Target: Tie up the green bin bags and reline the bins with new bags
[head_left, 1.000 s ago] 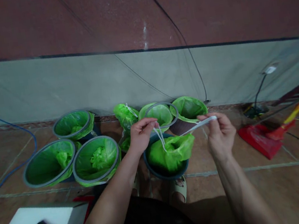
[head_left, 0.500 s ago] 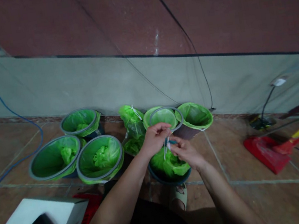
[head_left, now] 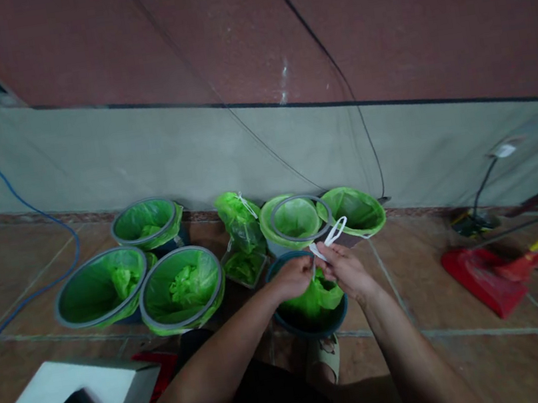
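Observation:
A green plastic bag (head_left: 314, 299) lies gathered inside a dark blue bin (head_left: 288, 328) in front of my feet. Over it, a white drawstring (head_left: 337, 230) is pinched in my right hand (head_left: 344, 268), its loop sticking up past the fingers. My left hand (head_left: 293, 277) is closed on the lower part of the same drawstring, close beside the right hand. Fingers partly cover the stretch between the two hands. Just behind them stand a bin with a green liner (head_left: 271, 218) and a loose grey ring (head_left: 322, 201) on top.
Three lined bins with grey rims (head_left: 185, 318) stand at left. A tied green bag (head_left: 242, 222) rests by the wall, beside another lined bin (head_left: 354, 209). A red dustpan (head_left: 482, 277) lies right; a blue cable (head_left: 8, 183) and a white surface (head_left: 50, 396) with a black phone-like object are left.
Both hands have moved slightly down toward the bin. The white drawstring now forms a loop standing up from my right hand, where before it hung between the hands.

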`<action>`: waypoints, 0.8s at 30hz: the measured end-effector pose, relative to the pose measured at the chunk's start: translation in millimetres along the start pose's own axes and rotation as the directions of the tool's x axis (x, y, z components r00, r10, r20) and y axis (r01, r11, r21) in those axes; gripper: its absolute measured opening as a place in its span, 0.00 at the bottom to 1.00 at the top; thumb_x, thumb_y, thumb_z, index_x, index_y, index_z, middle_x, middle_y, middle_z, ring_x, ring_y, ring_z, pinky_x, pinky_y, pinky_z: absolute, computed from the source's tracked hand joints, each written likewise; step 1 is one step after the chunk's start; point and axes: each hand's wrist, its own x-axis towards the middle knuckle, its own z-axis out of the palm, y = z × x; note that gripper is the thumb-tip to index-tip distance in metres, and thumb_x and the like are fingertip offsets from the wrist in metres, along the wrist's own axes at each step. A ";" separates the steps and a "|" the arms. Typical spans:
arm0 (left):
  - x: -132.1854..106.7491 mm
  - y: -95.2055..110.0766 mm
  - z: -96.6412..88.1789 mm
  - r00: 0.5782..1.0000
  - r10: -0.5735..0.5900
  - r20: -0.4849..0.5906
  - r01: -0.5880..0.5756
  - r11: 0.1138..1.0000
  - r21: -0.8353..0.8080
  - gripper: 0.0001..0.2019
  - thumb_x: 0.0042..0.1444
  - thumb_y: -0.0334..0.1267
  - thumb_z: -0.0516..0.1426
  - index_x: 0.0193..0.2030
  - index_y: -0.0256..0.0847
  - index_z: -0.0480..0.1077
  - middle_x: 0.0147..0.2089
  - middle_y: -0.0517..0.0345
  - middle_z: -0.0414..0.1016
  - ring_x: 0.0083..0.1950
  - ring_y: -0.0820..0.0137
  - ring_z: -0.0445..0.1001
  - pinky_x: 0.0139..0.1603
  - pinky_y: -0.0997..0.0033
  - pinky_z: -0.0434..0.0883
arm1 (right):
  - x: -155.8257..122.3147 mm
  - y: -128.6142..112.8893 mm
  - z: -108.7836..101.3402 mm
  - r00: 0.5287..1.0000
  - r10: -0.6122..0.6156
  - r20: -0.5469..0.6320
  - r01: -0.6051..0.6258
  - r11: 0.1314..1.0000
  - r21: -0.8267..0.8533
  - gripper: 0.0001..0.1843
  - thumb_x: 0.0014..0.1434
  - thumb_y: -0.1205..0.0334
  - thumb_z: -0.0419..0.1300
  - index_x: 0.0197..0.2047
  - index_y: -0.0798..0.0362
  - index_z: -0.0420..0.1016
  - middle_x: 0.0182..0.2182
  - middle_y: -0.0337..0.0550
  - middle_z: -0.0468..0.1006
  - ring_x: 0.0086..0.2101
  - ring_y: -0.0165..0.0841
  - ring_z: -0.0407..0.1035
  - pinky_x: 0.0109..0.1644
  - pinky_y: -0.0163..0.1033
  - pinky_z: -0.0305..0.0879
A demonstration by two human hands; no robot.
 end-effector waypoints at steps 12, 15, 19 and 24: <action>3.7 -8.4 19.4 0.896 -0.339 -0.285 0.127 0.813 -0.569 0.11 0.54 0.42 0.57 0.33 0.35 0.74 0.29 0.54 0.77 0.33 0.69 0.75 0.39 0.69 0.70 | 4.6 -24.7 -35.3 0.938 -0.181 -0.295 0.273 0.911 0.309 0.19 0.46 0.53 0.69 0.36 0.51 0.67 0.17 0.24 0.57 0.15 0.19 0.40 0.13 0.25 0.39; 5.7 -11.5 23.7 0.873 -0.383 -0.303 0.044 0.679 -0.733 0.13 0.52 0.45 0.60 0.33 0.34 0.73 0.28 0.54 0.75 0.32 0.70 0.75 0.36 0.70 0.70 | 1.5 -23.8 -30.3 0.938 -0.187 -0.292 0.272 0.919 0.286 0.19 0.47 0.52 0.68 0.39 0.51 0.68 0.17 0.25 0.58 0.14 0.19 0.41 0.14 0.25 0.40; 8.3 -9.1 31.4 0.932 -0.250 -0.263 0.021 0.762 -0.648 0.10 0.52 0.42 0.59 0.30 0.35 0.73 0.22 0.61 0.68 0.25 0.76 0.65 0.29 0.75 0.63 | -3.5 -23.0 -8.4 0.967 -0.187 -0.170 0.226 0.943 0.246 0.19 0.49 0.50 0.67 0.39 0.51 0.69 0.16 0.26 0.58 0.14 0.19 0.41 0.14 0.27 0.39; 7.1 -6.4 43.0 0.993 -0.109 -0.040 0.094 0.958 -0.271 0.11 0.54 0.35 0.54 0.22 0.38 0.69 0.21 0.64 0.65 0.25 0.77 0.61 0.30 0.75 0.62 | -5.9 -25.2 14.9 0.987 -0.145 -0.064 0.158 0.939 0.305 0.19 0.49 0.50 0.67 0.39 0.51 0.70 0.16 0.26 0.57 0.15 0.19 0.40 0.15 0.27 0.38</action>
